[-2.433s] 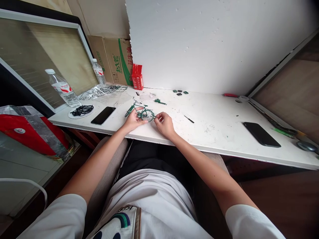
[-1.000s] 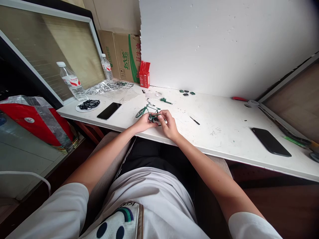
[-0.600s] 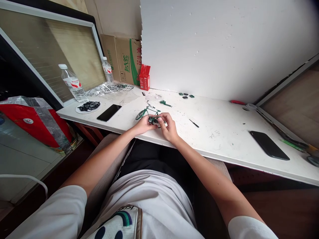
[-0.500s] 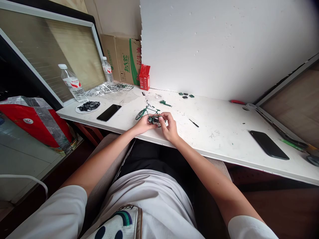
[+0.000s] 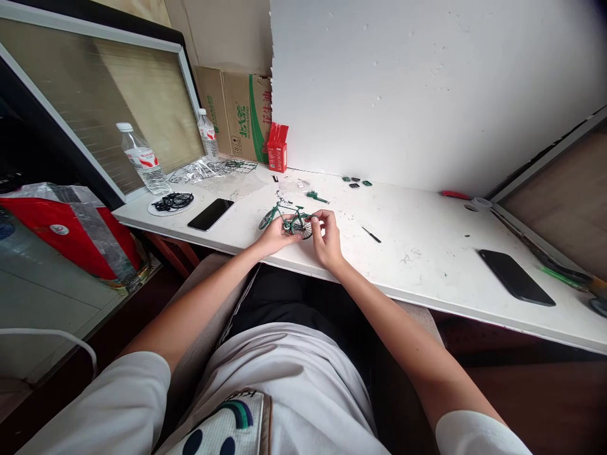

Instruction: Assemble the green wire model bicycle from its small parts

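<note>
A small green model bicycle with black wheels is held over the front of the white table. My left hand is closed around its lower middle, near the pedals and the rear wheel. At the rear-wheel end, the thumb and fingers of my right hand pinch the back of the model; whether a separate small part sits between the fingertips is hidden. Behind the bicycle lies a green plastic piece. To the right of my right hand lies a thin black-handled blade tool.
A phone and a white plate of black parts lie on the left, beside two water bottles. Several small dark green pieces and a red box are at the back. Another phone lies at right.
My right hand has shifted slightly right, off the rear wheel, which now shows more fully. The fingers have drawn back to the bicycle's rear edge. My left hand keeps its hold.
</note>
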`<state>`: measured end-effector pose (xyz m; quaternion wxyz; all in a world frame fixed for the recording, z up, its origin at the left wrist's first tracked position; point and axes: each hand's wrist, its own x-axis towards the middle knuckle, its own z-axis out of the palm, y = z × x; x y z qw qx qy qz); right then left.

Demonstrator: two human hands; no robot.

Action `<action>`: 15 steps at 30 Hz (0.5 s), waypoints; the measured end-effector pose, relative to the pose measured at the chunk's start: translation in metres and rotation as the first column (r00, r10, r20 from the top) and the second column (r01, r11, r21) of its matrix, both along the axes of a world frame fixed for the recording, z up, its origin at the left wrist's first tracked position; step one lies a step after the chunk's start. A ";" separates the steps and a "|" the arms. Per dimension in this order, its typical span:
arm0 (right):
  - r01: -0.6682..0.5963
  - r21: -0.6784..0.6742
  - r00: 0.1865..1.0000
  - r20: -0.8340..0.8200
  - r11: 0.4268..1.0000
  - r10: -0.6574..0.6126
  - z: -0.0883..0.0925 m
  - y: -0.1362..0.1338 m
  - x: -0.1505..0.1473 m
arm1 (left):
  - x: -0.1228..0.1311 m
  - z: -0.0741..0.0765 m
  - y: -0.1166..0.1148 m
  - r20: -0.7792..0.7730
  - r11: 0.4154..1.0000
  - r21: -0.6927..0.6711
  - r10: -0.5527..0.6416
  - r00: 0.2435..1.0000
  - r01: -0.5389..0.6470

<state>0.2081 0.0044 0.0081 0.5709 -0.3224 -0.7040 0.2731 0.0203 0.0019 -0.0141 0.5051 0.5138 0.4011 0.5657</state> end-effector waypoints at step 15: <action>0.157 0.084 0.985 0.059 0.984 -0.163 -0.009 0.016 0.006 | 0.008 -0.003 -0.004 -0.068 0.949 0.080 0.311 0.948 -0.306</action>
